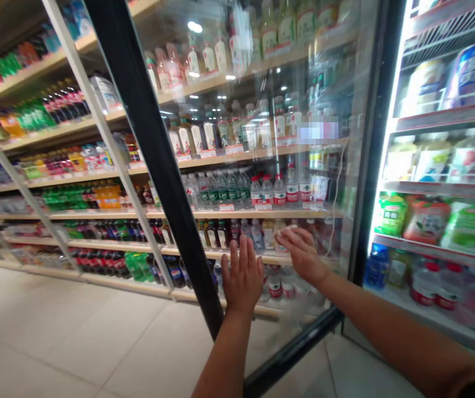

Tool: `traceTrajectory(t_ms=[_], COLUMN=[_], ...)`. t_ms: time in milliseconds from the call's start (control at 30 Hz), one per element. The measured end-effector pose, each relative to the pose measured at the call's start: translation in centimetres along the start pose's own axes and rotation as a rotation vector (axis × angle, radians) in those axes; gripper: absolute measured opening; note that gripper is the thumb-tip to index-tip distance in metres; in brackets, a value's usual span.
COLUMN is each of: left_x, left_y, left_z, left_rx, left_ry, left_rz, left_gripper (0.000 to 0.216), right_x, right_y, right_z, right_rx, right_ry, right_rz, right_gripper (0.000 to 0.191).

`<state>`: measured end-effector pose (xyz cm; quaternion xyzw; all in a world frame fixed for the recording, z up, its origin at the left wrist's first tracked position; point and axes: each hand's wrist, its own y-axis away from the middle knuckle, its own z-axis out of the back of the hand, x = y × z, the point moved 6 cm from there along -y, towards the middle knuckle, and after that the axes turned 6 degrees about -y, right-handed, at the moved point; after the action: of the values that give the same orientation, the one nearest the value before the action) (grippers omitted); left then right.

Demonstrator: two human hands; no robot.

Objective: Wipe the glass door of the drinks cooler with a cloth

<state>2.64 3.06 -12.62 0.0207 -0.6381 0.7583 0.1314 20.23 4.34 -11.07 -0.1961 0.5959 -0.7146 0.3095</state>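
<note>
Shop interior, drinks aisle, pale tiled floor underfoot. We recorded a glass cooler door swung open in front of us, black-framed, its near edge a dark bar slanting across the view. Both our hands lay flat on the lower part of the pane. Our left hand was spread open, fingers straight and pointing up, palm against the glass just right of the dark bar; it gripped nothing. Our right hand was likewise open, fingers extended toward the left, pressed to the glass just beside and slightly above the left hand; it too held nothing. The two hands were near each other but apart.

Seen through the pane: wooden shelves of bottled drinks, among them a row of water bottles with red labels above the hands. To the right, beyond the door's frame, the lit cooler interior held cartons and bottles on wire racks. Further shelves of soft drinks ran off to the left.
</note>
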Motion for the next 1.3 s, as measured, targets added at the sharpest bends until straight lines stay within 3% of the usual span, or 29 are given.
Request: traceTrajectory(t_ms=[67, 233, 300, 400, 467, 667, 733, 900, 967, 1133, 1200, 1300], left_x=[0.1, 0.2, 0.2, 0.2, 0.2, 0.2, 0.1, 0.1, 0.1, 0.1, 0.0, 0.0], left_y=[0.1, 0.2, 0.1, 0.0, -0.1, -0.1, -0.1, -0.2, -0.2, 0.0, 0.0, 0.0], left_z=[-0.2, -0.5, -0.4, -0.2, -0.3, -0.3, 0.0, 0.2, 0.0, -0.3, -0.2, -0.1], left_rx=[0.005, 0.005, -0.01, -0.027, -0.029, -0.032, -0.039, -0.028, -0.021, -0.025, -0.027, -0.022], left_ry=[0.005, 0.028, 0.016, 0.02, 0.016, -0.025, -0.02, -0.008, -0.007, -0.023, -0.033, -0.033], left_rz=[-0.001, 0.02, 0.012, 0.007, 0.003, -0.009, -0.009, -0.012, -0.013, -0.014, -0.01, -0.003], left_gripper=[0.075, 0.074, 0.072, 0.069, 0.07, 0.075, 0.074, 0.073, 0.075, 0.076, 0.075, 0.074], right_x=[0.1, -0.7, 0.1, 2.1, 2.5, 0.6, 1.2, 3.5, 2.8, 0.1, 0.6, 2.3], right_y=[-1.3, -7.2, -6.2, -3.0, -2.9, -10.0, -8.9, -2.4, -3.2, -8.0, -6.6, -2.7], right_z=[-0.1, 0.4, -0.2, -1.5, -1.6, 0.0, -0.7, -2.4, -1.8, 0.5, 0.1, -1.0], right_rx=[0.025, -0.155, -0.151, 0.002, 0.046, -0.182, -0.138, 0.131, 0.111, -0.123, -0.086, 0.089], right_ry=[-0.025, 0.013, 0.012, -0.056, -0.081, 0.01, -0.005, -0.065, -0.047, 0.019, 0.019, -0.014], right_rz=[0.016, -0.084, -0.063, 0.069, 0.095, -0.104, -0.069, 0.184, 0.169, -0.065, -0.045, 0.103], right_gripper=[0.045, 0.042, 0.04, 0.033, 0.031, 0.039, 0.042, 0.04, 0.041, 0.047, 0.05, 0.052])
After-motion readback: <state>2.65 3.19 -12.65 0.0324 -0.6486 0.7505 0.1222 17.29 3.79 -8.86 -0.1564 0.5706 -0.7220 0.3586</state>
